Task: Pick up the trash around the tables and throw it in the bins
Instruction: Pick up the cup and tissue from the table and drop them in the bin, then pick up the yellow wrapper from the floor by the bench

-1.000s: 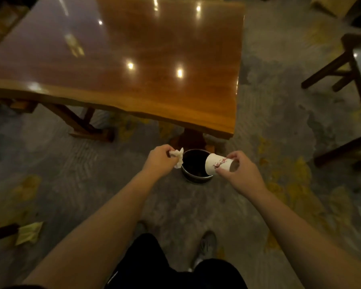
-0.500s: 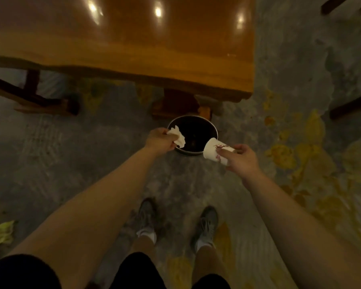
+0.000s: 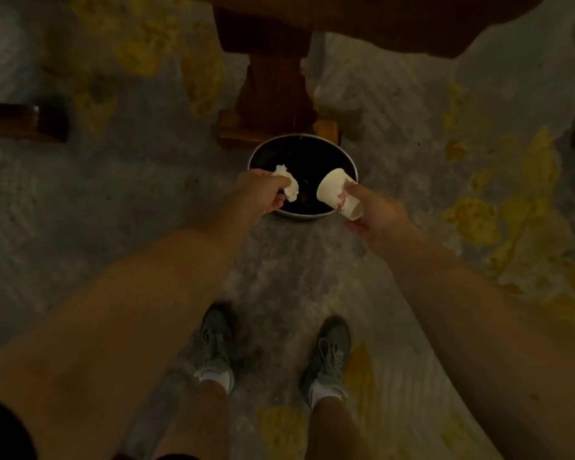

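Note:
A round metal bin (image 3: 347, 157) with a dark inside stands on the carpet right in front of a wooden table leg. My left hand (image 3: 259, 192) is closed on a crumpled white tissue (image 3: 287, 182), which hangs over the bin's left side. My right hand (image 3: 377, 210) grips a white paper cup (image 3: 337, 192) with a red print. The cup is tipped on its side, its base pointing over the bin's right rim.
The wooden table leg (image 3: 273, 84) and its foot stand just behind the bin, with the dark table edge (image 3: 429, 28) above. Another wooden foot (image 3: 20, 122) lies at the left. My two shoes (image 3: 329, 346) stand on the grey and yellow carpet below the bin.
The view has tipped down and closer, so the tabletop has slid out of sight. Both hands have moved over the bin's opening, still holding the tissue and the cup.

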`<action>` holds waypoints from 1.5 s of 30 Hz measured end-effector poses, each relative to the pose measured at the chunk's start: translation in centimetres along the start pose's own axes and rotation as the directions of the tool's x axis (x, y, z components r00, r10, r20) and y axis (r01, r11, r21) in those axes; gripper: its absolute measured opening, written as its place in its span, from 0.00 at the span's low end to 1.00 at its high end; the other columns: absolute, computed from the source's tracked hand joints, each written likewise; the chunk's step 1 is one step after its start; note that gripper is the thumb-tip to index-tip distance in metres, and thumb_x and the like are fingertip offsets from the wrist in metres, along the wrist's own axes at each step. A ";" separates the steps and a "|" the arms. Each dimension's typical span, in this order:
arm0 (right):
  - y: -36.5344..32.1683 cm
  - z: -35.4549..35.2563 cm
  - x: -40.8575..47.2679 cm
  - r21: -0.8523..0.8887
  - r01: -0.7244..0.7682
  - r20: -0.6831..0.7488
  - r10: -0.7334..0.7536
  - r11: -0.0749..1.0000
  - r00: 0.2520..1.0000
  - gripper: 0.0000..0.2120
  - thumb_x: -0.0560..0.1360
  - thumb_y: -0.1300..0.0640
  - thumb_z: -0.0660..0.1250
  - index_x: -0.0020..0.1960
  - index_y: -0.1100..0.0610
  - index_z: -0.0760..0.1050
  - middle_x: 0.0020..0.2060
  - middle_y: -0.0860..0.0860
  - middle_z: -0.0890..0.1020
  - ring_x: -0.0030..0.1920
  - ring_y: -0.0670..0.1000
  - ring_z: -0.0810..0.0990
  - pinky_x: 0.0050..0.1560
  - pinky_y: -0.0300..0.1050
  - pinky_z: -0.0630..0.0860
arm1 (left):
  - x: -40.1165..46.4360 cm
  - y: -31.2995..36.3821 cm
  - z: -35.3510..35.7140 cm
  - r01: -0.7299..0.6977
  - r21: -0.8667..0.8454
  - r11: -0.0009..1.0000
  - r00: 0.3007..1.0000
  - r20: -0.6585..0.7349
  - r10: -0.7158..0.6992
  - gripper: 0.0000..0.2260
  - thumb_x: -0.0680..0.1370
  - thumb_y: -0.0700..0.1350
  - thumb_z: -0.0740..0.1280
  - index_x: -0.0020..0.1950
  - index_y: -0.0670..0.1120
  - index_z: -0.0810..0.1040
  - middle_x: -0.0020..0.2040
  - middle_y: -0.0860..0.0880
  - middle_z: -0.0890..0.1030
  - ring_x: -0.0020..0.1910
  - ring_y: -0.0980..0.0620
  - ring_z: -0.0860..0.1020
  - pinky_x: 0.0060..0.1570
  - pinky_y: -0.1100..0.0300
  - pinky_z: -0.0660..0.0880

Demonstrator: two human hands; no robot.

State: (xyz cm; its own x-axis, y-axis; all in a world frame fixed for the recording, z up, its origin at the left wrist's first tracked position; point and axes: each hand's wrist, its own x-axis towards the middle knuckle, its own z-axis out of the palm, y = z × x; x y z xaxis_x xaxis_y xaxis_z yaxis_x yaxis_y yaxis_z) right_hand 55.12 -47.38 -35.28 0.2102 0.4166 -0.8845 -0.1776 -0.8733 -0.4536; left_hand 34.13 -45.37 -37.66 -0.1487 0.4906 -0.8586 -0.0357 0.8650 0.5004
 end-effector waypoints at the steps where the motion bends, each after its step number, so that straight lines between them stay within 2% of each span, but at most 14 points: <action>1: 0.0 0.1 0.1 0.004 0.000 0.007 0.000 1.000 1.000 0.27 0.69 0.49 0.79 0.62 0.59 0.76 0.54 0.55 0.82 0.52 0.55 0.83 0.36 0.46 0.79 | 0.0 0.0 -0.1 -0.005 0.005 1.000 1.000 0.006 0.005 0.13 0.75 0.44 0.73 0.58 0.44 0.79 0.52 0.44 0.82 0.45 0.51 0.82 0.38 0.59 0.80; 4: 0.0 0.3 0.0 0.016 0.024 -0.002 -0.024 1.000 1.000 0.23 0.69 0.51 0.79 0.59 0.60 0.76 0.47 0.54 0.81 0.44 0.52 0.82 0.32 0.44 0.79 | -0.4 0.1 -0.4 -0.011 0.010 1.000 1.000 0.013 0.010 0.13 0.75 0.48 0.74 0.57 0.45 0.79 0.51 0.46 0.81 0.47 0.50 0.81 0.40 0.58 0.80; 7: 0.2 0.5 -0.6 0.005 0.040 0.006 -0.040 0.999 0.999 0.19 0.70 0.54 0.78 0.55 0.59 0.76 0.41 0.54 0.78 0.35 0.51 0.79 0.31 0.43 0.78 | -1.2 0.4 -1.0 -0.006 -0.034 0.999 1.000 0.006 0.006 0.04 0.77 0.45 0.71 0.46 0.47 0.79 0.43 0.48 0.80 0.39 0.53 0.79 0.37 0.60 0.78; 11: 0.1 1.2 -2.1 -0.075 0.068 0.033 -0.066 0.995 0.997 0.13 0.71 0.54 0.77 0.51 0.58 0.77 0.38 0.53 0.79 0.34 0.51 0.78 0.31 0.43 0.78 | -3.2 0.8 -2.5 -0.009 -0.045 0.999 1.000 -0.019 0.008 0.03 0.79 0.45 0.69 0.46 0.49 0.77 0.45 0.49 0.80 0.42 0.54 0.80 0.36 0.60 0.77; 14: -0.1 2.3 -4.0 -0.242 0.183 0.061 -0.173 0.953 0.983 0.08 0.74 0.54 0.74 0.47 0.56 0.78 0.39 0.54 0.80 0.34 0.51 0.79 0.31 0.45 0.79 | -4.8 0.5 -4.4 -0.038 -0.049 0.998 0.997 -0.062 0.035 0.03 0.78 0.45 0.70 0.46 0.49 0.77 0.44 0.48 0.80 0.41 0.54 0.79 0.37 0.59 0.76; 16: -0.4 3.2 -5.7 -0.448 0.327 0.111 -0.311 0.832 0.944 0.04 0.75 0.54 0.71 0.42 0.52 0.78 0.38 0.51 0.82 0.35 0.51 0.80 0.36 0.49 0.80 | -6.0 0.1 -5.8 -0.088 -0.035 0.995 0.990 -0.112 0.084 0.04 0.77 0.44 0.71 0.44 0.49 0.77 0.40 0.48 0.80 0.37 0.53 0.79 0.36 0.58 0.76; 19: -1.1 5.2 -9.4 -0.664 0.494 0.273 -0.433 0.561 0.859 0.06 0.76 0.52 0.68 0.40 0.48 0.77 0.35 0.44 0.81 0.37 0.45 0.80 0.33 0.40 0.72 | -8.8 -0.8 -8.7 -0.146 0.022 0.989 0.974 -0.170 0.147 0.07 0.76 0.42 0.72 0.41 0.49 0.76 0.36 0.46 0.78 0.35 0.49 0.77 0.36 0.56 0.74; 22: -1.8 7.1 -13.4 -0.721 0.606 0.445 -0.444 0.337 0.778 0.06 0.77 0.51 0.67 0.42 0.47 0.75 0.35 0.43 0.79 0.36 0.42 0.78 0.32 0.38 0.68 | -12.5 -2.1 -12.8 -0.210 0.185 0.960 0.947 -0.207 0.247 0.06 0.75 0.43 0.73 0.40 0.49 0.78 0.37 0.48 0.80 0.39 0.49 0.78 0.43 0.57 0.75; 24: -2.3 8.6 -17.2 -0.725 0.668 0.564 -0.411 0.168 0.716 0.03 0.78 0.51 0.66 0.46 0.48 0.75 0.36 0.45 0.79 0.38 0.46 0.78 0.34 0.42 0.70 | -16.7 -2.9 -16.2 -0.239 0.317 0.918 0.904 -0.273 0.330 0.05 0.74 0.48 0.74 0.41 0.51 0.79 0.35 0.54 0.79 0.38 0.54 0.78 0.37 0.63 0.72; 26: -2.6 10.2 -20.9 -0.704 0.709 0.647 -0.376 0.039 0.663 0.04 0.78 0.51 0.66 0.48 0.51 0.76 0.38 0.48 0.80 0.39 0.50 0.79 0.38 0.46 0.74 | -21.0 -3.6 -19.1 -0.243 0.409 0.879 0.859 -0.329 0.391 0.06 0.73 0.51 0.75 0.42 0.52 0.79 0.35 0.57 0.79 0.36 0.57 0.77 0.36 0.64 0.70; 29: -2.8 13.3 -27.2 -0.641 0.761 0.749 -0.303 -0.102 0.589 0.04 0.78 0.51 0.67 0.47 0.51 0.76 0.41 0.49 0.80 0.42 0.50 0.80 0.42 0.49 0.78 | -28.1 -4.6 -24.0 -0.231 0.422 0.877 0.810 -0.415 0.414 0.07 0.73 0.50 0.75 0.41 0.54 0.78 0.37 0.54 0.81 0.40 0.53 0.81 0.43 0.59 0.75; 35: -1.7 21.3 -40.2 -0.438 0.833 0.899 -0.157 -0.337 0.409 0.05 0.77 0.50 0.66 0.48 0.51 0.75 0.45 0.49 0.79 0.44 0.50 0.78 0.47 0.52 0.79 | -42.1 -7.5 -34.3 -0.162 0.381 0.910 0.703 -0.602 0.377 0.06 0.74 0.54 0.73 0.42 0.56 0.78 0.40 0.57 0.82 0.40 0.58 0.80 0.41 0.58 0.77; 40: 1.6 28.4 -49.9 -0.278 0.842 0.957 -0.055 -0.463 0.286 0.06 0.77 0.48 0.67 0.49 0.49 0.75 0.45 0.47 0.78 0.44 0.48 0.78 0.48 0.51 0.80 | -50.5 -10.7 -43.3 -0.137 0.316 0.939 0.603 -0.725 0.332 0.06 0.74 0.54 0.72 0.43 0.54 0.78 0.40 0.57 0.81 0.40 0.57 0.79 0.41 0.57 0.77; 45: 5.8 34.5 -56.9 -0.145 0.829 0.981 0.033 -0.540 0.192 0.06 0.77 0.47 0.67 0.51 0.48 0.75 0.45 0.45 0.78 0.46 0.46 0.78 0.48 0.47 0.80 | -55.3 -14.5 -51.1 -0.114 0.293 0.949 0.581 -0.755 0.303 0.06 0.75 0.54 0.71 0.47 0.53 0.79 0.43 0.55 0.81 0.42 0.54 0.80 0.42 0.53 0.79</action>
State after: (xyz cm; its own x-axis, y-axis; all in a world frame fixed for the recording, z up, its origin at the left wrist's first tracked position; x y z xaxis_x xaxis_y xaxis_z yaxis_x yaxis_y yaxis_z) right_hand 9.00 -67.48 8.62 -0.9083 0.2993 -0.2923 0.4093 0.7804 -0.4727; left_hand -7.59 -90.41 8.26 -0.8436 0.4680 -0.2633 0.2730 0.7960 0.5402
